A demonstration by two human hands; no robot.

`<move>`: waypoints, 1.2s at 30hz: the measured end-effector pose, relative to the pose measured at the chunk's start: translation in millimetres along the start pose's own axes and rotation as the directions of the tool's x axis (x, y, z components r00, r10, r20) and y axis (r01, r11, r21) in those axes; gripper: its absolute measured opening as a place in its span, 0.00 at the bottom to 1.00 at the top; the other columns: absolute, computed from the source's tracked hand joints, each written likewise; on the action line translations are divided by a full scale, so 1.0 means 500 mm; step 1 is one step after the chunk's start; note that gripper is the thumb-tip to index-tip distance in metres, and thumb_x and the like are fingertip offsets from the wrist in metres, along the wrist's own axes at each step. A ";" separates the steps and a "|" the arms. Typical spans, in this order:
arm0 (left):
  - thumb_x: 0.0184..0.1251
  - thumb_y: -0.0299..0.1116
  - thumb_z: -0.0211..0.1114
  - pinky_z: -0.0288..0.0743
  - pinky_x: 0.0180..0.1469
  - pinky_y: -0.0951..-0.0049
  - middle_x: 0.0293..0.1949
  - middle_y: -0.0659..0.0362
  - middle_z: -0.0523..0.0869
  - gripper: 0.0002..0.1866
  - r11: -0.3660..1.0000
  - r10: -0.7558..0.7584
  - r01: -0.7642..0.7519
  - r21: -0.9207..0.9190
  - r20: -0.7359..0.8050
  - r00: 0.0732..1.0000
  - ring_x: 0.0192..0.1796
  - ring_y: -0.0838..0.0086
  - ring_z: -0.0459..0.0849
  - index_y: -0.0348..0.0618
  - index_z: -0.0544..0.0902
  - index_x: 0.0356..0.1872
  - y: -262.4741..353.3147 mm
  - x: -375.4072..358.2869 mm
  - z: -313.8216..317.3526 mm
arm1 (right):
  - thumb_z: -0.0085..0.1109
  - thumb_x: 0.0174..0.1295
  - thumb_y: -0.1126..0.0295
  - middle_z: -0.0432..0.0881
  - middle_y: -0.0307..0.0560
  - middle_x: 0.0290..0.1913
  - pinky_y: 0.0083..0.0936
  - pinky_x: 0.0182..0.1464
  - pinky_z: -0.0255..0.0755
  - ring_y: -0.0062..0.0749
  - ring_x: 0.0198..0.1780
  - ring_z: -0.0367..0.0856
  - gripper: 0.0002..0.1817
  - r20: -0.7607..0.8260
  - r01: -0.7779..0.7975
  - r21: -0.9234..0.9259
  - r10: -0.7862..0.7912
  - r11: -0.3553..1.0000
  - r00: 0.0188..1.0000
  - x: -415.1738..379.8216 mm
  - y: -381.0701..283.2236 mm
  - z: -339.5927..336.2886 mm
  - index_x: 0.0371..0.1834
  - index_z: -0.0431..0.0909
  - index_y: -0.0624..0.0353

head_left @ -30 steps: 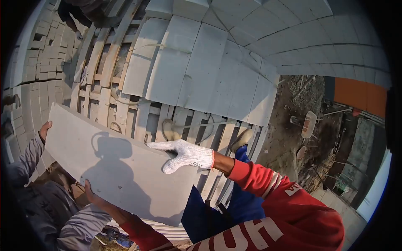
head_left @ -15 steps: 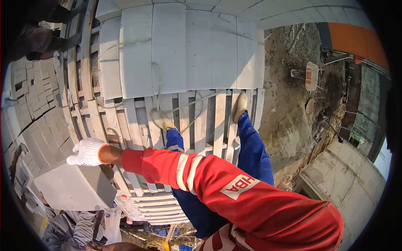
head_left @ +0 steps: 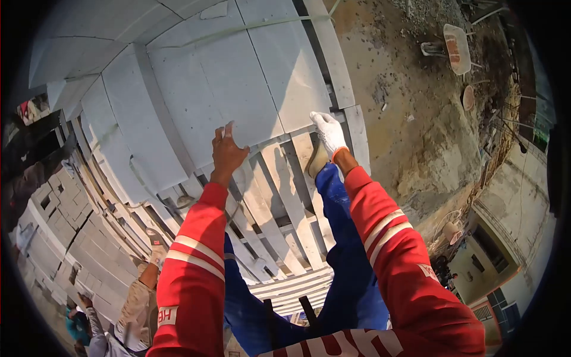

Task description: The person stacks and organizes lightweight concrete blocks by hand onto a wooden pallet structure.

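Observation:
My bare left hand (head_left: 229,150) reaches over the front edge of a light grey block (head_left: 205,101), its fingers spread and thumb apart. In a white knitted glove, my right hand (head_left: 328,132) is at the near right corner of the neighbouring block (head_left: 291,77), its fingers stretched out toward the edge. The two blocks lie flat, side by side, with sunlight across the right one. Below both hands are the slats of a wooden pallet (head_left: 270,205), where my shoe (head_left: 317,160) stands.
More grey blocks (head_left: 122,119) are stacked at the left and back, with a strap (head_left: 238,28) across some. People in work clothes (head_left: 134,306) are at lower left beside smaller stacked blocks (head_left: 71,208). On the dirt ground at right stands a wheelbarrow (head_left: 457,50).
My gloved right hand has left the block at lower left and swung right to the laid row. My left hand has come into view, and the camera has turned and moved closer to the blocks.

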State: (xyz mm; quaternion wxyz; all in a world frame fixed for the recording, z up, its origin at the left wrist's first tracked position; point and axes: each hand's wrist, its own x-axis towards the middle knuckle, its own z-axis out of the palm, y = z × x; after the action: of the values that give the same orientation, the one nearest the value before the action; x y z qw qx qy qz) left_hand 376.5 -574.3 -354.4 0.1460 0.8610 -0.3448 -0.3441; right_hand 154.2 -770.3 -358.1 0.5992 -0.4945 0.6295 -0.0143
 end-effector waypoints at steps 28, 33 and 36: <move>0.45 0.61 0.79 0.48 0.71 0.29 0.77 0.36 0.46 0.66 0.930 -0.312 0.271 0.249 0.145 0.939 0.76 0.28 0.36 0.37 0.49 0.78 0.093 0.183 0.228 | 0.65 0.56 0.35 0.74 0.58 0.61 0.30 0.68 0.60 0.37 0.64 0.70 0.51 0.192 -0.316 0.476 0.254 0.821 0.948 0.332 0.314 -0.075 0.63 0.66 0.76; 0.50 0.61 0.77 0.55 0.74 0.46 0.69 0.34 0.64 0.63 0.805 -0.399 0.431 -0.407 0.166 0.902 0.75 0.40 0.55 0.35 0.49 0.77 0.169 0.104 0.199 | 0.59 0.62 0.34 0.72 0.53 0.67 0.30 0.71 0.58 0.36 0.68 0.68 0.48 0.321 -0.250 0.251 0.163 0.935 0.933 0.242 0.200 -0.146 0.69 0.67 0.69; 0.56 0.62 0.72 0.68 0.68 0.55 0.64 0.40 0.73 0.55 0.536 -0.433 0.500 -0.680 0.288 0.854 0.66 0.50 0.74 0.31 0.59 0.74 0.138 0.087 0.238 | 0.56 0.63 0.34 0.68 0.52 0.72 0.32 0.72 0.56 0.36 0.71 0.65 0.49 0.446 -0.270 0.092 0.203 0.959 0.872 0.187 0.073 -0.175 0.74 0.64 0.66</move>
State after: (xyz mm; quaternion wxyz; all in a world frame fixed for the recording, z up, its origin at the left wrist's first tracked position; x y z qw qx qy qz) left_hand 283.0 -655.6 -427.6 0.3671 0.7725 0.0595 -0.5147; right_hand 84.1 -861.8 -424.7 0.7566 -0.3576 0.5338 0.1215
